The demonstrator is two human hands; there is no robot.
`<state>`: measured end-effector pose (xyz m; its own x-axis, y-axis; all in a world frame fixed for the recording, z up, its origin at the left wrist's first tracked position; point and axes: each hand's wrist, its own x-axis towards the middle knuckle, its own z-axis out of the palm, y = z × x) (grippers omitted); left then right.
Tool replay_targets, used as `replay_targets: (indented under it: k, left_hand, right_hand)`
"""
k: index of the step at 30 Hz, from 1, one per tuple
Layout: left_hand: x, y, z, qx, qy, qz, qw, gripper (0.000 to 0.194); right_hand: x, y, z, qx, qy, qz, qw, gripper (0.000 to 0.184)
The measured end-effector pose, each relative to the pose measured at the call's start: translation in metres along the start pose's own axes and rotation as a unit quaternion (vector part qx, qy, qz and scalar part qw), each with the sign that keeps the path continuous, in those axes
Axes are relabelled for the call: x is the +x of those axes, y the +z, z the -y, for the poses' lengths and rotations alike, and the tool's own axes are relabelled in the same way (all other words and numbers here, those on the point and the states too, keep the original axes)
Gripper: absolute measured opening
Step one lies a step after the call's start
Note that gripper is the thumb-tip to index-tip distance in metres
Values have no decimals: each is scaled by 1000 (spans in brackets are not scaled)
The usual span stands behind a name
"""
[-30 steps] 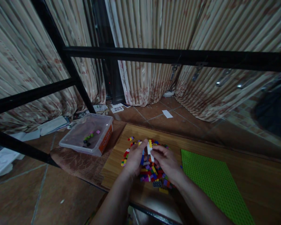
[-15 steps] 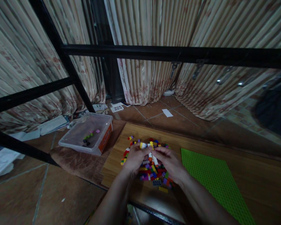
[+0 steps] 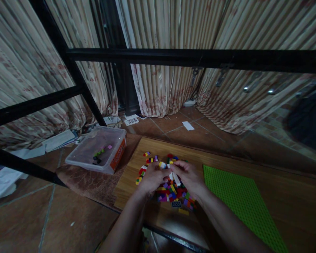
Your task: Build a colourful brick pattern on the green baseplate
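Observation:
Over a heap of coloured toy bricks (image 3: 171, 191), both hands meet with fingertips close together. My left hand (image 3: 151, 179) is closed, its thumb and fingers pinching a small joined piece of white and yellow toy bricks (image 3: 162, 164). My right hand (image 3: 188, 177) is closed too, its fingertips on a long white toy brick (image 3: 176, 179) that slants down between the hands. How the white parts join is hidden by the fingers. Nearer to me, a dark grey brick (image 3: 176, 204) and a yellow brick (image 3: 183, 212) lie on the wooden table (image 3: 131, 168).
A green studded baseplate (image 3: 234, 196) lies right of my right hand. On the left, a clear plastic box (image 3: 81, 154) with a few pieces inside rests on a brown cloth (image 3: 94, 186). A black metal frame (image 3: 158, 58) crosses before the curtains (image 3: 158, 91).
The fingertips have shifted slightly: my right fingers are drawn in over the yellow part that showed between the hands, and the long white brick has turned a little.

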<state>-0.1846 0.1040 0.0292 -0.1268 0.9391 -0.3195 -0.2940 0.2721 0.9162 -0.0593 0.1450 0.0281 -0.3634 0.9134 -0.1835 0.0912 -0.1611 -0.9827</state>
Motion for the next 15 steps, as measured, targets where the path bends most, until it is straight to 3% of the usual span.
replay_targets:
  k: [5, 8, 10, 13, 15]
  left_hand:
    - [1, -2, -2, 57, 2, -31, 998, 13]
    - [2, -8, -5, 194, 38, -71, 978, 7]
    - [2, -12, -7, 270, 54, -68, 959, 7]
    - [2, -17, -8, 314, 52, -60, 946, 11]
    - [0, -18, -8, 309, 56, -59, 947, 15]
  right_hand:
    - [5, -8, -6, -119, -58, -15, 991, 24]
    - [4, -12, -5, -278, -120, -49, 952, 17]
    - [3, -13, -4, -369, -149, -40, 917, 13]
    - [1, -12, -5, -442, -168, -8, 881, 11]
    - [1, -11, -5, -459, -171, -2, 872, 12]
